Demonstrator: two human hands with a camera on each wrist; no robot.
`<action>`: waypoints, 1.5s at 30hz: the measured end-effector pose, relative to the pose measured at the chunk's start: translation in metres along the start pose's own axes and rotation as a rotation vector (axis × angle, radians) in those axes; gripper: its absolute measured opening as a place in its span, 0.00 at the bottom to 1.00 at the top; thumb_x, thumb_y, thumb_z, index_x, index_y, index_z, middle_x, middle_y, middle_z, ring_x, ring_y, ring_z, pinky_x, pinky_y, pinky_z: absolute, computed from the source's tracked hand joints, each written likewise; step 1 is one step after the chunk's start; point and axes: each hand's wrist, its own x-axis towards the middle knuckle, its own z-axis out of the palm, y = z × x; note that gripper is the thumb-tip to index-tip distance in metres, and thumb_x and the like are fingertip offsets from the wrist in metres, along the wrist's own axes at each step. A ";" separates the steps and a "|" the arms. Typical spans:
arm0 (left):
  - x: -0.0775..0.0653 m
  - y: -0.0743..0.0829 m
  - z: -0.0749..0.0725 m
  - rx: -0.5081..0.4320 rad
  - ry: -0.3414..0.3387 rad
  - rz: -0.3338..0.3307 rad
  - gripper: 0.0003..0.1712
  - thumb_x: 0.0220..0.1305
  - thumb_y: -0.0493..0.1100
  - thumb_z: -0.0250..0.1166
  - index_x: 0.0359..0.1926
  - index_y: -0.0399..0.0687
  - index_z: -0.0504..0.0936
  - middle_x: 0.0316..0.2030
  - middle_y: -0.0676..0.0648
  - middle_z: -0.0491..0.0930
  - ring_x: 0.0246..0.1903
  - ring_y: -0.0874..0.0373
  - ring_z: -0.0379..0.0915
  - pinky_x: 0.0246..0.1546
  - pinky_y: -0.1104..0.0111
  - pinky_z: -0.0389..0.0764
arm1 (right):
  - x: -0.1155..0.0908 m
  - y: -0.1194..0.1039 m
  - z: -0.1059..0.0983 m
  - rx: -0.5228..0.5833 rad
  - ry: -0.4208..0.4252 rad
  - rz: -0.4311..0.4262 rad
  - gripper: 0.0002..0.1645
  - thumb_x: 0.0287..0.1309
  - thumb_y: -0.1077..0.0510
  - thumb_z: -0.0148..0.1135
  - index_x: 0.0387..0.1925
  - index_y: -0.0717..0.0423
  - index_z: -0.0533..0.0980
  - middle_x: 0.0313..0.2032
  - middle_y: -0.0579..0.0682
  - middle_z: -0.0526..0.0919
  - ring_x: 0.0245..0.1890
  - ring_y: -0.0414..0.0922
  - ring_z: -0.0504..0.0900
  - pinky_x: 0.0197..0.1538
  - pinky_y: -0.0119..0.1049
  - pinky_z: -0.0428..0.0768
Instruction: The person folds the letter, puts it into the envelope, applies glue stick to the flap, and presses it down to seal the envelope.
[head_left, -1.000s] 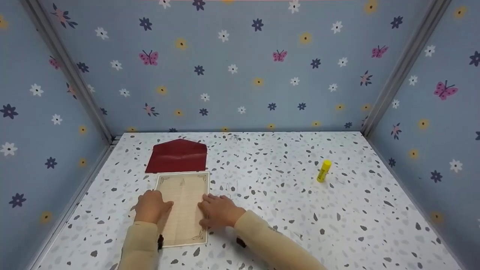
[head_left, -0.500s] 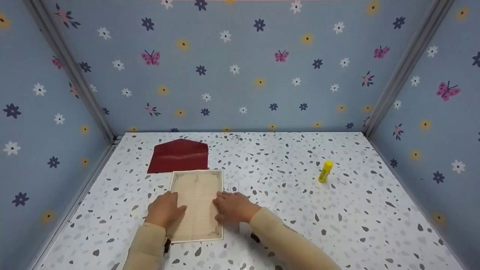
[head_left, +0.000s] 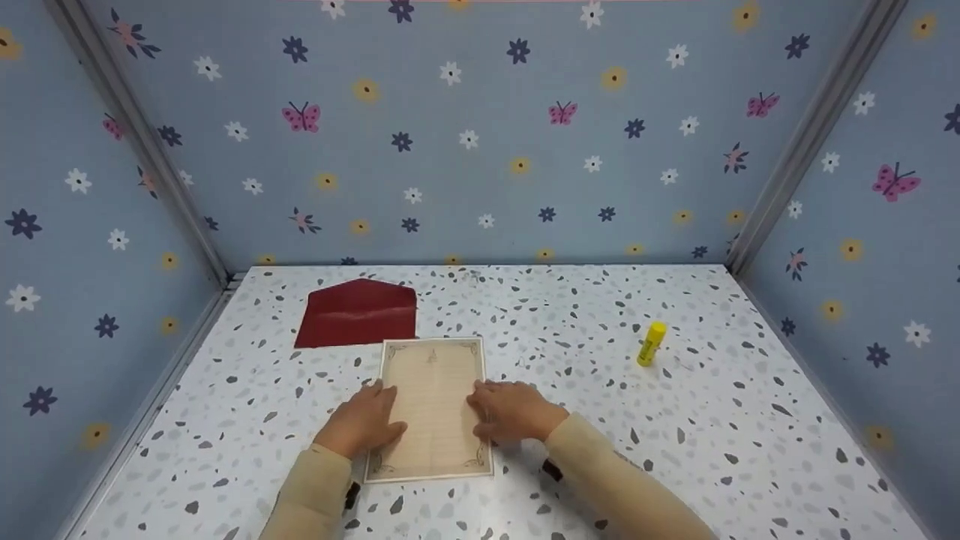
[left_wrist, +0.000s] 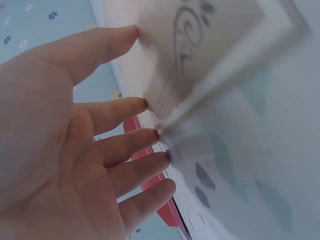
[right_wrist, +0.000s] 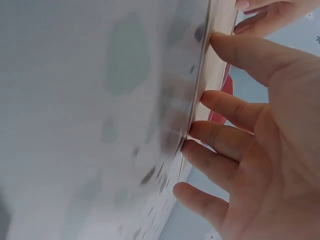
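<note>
A cream sheet of paper (head_left: 435,412) with a white border and ornate printed corners lies flat on the speckled table, at the middle front of the head view. My left hand (head_left: 362,421) rests on its left edge, thumb spread onto the sheet. On the opposite edge my right hand (head_left: 517,411) touches the paper with its fingertips. In the left wrist view the left hand's fingers (left_wrist: 125,110) are extended, their tips at the sheet's border near a printed scroll. The right wrist view shows the right hand's fingers (right_wrist: 225,110) reaching out to the paper's edge, none curled under it.
A dark red envelope (head_left: 358,315) with its flap raised lies behind the sheet on the left, close to its top edge. Toward the right stands a yellow glue stick (head_left: 652,345). Flower-patterned panels (head_left: 480,150) close off the table's back and sides.
Both hands have slid the paper to the right along the table, away from directly below the envelope. The envelope and glue stick have stayed in place.
</note>
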 end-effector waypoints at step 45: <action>0.039 0.079 0.035 0.022 -0.062 0.158 0.40 0.70 0.58 0.60 0.76 0.46 0.62 0.76 0.40 0.53 0.75 0.40 0.44 0.70 0.43 0.53 | -0.074 0.112 0.003 0.416 0.048 0.131 0.34 0.61 0.49 0.69 0.68 0.43 0.72 0.75 0.49 0.60 0.74 0.55 0.57 0.73 0.56 0.54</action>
